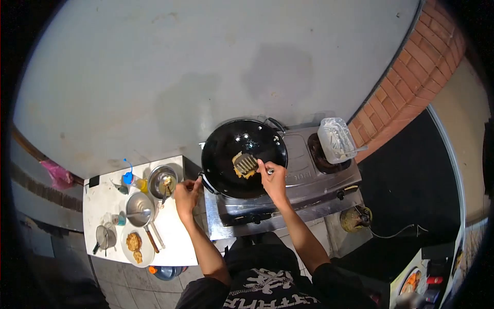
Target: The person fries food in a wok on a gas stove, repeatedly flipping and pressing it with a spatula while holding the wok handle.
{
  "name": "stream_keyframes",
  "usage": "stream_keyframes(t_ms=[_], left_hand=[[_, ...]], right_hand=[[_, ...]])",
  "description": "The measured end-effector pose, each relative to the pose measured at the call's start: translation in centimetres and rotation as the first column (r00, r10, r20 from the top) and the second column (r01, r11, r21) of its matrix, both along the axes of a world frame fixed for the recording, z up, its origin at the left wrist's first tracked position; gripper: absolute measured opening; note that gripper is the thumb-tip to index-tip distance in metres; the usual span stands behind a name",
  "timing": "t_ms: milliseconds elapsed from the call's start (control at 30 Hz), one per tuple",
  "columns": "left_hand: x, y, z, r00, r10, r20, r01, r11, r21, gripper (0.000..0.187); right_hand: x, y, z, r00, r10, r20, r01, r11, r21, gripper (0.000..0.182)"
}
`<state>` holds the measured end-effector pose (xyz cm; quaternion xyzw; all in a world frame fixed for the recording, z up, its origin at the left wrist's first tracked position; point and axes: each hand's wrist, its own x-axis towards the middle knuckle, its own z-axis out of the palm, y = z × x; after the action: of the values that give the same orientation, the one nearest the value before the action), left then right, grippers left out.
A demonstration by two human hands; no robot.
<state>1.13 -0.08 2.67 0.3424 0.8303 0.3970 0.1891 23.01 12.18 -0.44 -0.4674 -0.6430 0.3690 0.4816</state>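
A black wok [218, 149] sits on the left burner of the steel gas stove. My right hand [274, 181] is closed round the handle of a slotted spatula [246, 163]. The spatula's blade lies over a golden-brown fried piece of food [238, 169] in the wok and partly covers it. At the wok's near left side, my left hand [186, 198] has its fingers curled, the tips at the wok's side handle [207, 184]. Oil glistens on the wok's inner wall.
On the right burner stands a clear plastic container [334, 135] with a utensil across it. The white table [177, 247] at left holds a metal bowl [157, 175], a pan [135, 205], a plate [146, 257] of fried pieces and bottles. A gas cylinder [354, 218] is below right.
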Motion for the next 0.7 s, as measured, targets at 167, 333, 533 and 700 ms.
stream_keyframes(t_ms=[167,333,533,700], left_hand=[[-1.2,0.4,-0.8,0.991,-0.123,-0.055,0.129,0.982,0.135,0.036],[-1.3,0.9,0.3,0.988,-0.156,-0.007,0.156,0.988,-0.016,0.040],[-2.1,0.9,-0.9,0.977,-0.212,-0.004,0.212,0.977,-0.016,0.040],[-1.6,1.1,-0.5,0.981,-0.193,0.000,0.193,0.977,-0.087,0.035]], right_hand=[[0.2,-1.1,0.3,0.998,-0.040,0.052,0.035,0.996,0.082,0.035],[0.0,-1.3,-0.8,0.988,-0.104,0.112,0.094,0.992,0.089,0.035],[0.0,-1.8,-0.7,0.987,-0.141,0.081,0.137,0.990,0.043,0.027],[-0.1,-1.2,0.4,0.982,-0.140,0.124,0.140,0.990,0.007,0.021]])
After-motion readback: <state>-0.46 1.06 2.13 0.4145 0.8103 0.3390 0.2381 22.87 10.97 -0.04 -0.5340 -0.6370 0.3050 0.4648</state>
